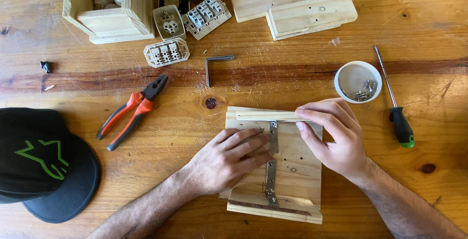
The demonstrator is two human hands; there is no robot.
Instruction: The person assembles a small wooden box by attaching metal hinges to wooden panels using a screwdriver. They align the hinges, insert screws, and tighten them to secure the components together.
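A pale wooden board [297,163] lies flat on the table in front of me. A thin upright wooden strip [265,116] stands along its far edge, and another strip [273,210] runs along its near edge. Two metal brackets [271,171] lie down the board's middle. My left hand [226,161] rests flat on the board's left part, fingertips by the upper bracket. My right hand [336,139] pinches the right end of the far strip with thumb and fingers.
Orange-handled pliers [131,114] lie to the left, a black cap [41,163] at the far left. A white cup of screws [358,81] and a green-tipped screwdriver [396,105] sit to the right. An angle bracket [214,66], wood blocks [292,7], a wooden box [109,7] and electrical sockets [168,37] lie beyond.
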